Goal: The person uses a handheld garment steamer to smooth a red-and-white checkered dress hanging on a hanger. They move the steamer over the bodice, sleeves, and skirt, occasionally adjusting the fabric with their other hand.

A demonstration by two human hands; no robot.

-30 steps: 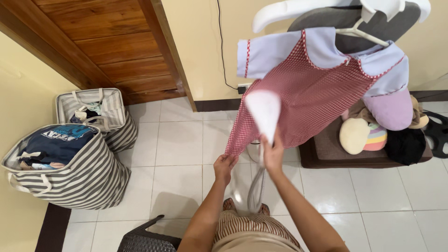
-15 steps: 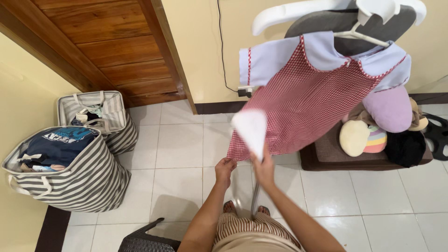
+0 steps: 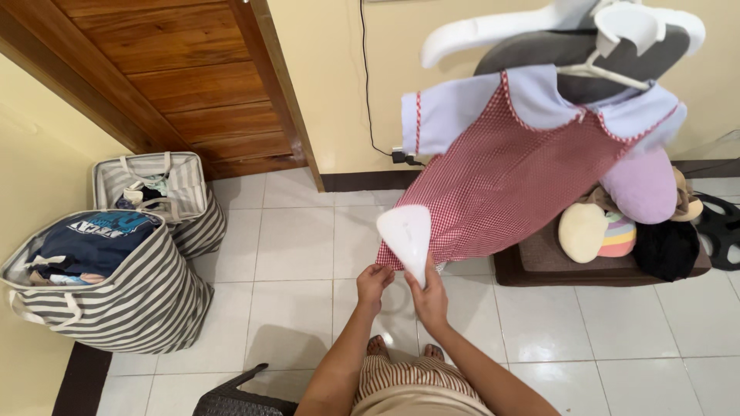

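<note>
Here a red-and-white gingham dress (image 3: 505,181) with pale lilac sleeves hangs on a white plastic hanger (image 3: 609,58) against a grey padded board. The left hand (image 3: 373,282) pinches its lower hem corner; the right hand (image 3: 429,296) grips a smooth white steamer head (image 3: 406,231), pressed near that hem. Two striped fabric laundry baskets (image 3: 123,285) stand leftward across bare glossy tiles (image 3: 297,239).

White tiled floor (image 3: 301,239) carries everything. Left of the fingers (image 3: 378,271) stand two striped laundry baskets (image 3: 116,285) touching each other; to their right lies a dark cushion (image 3: 593,266) bearing soft toys (image 3: 590,231).
</note>
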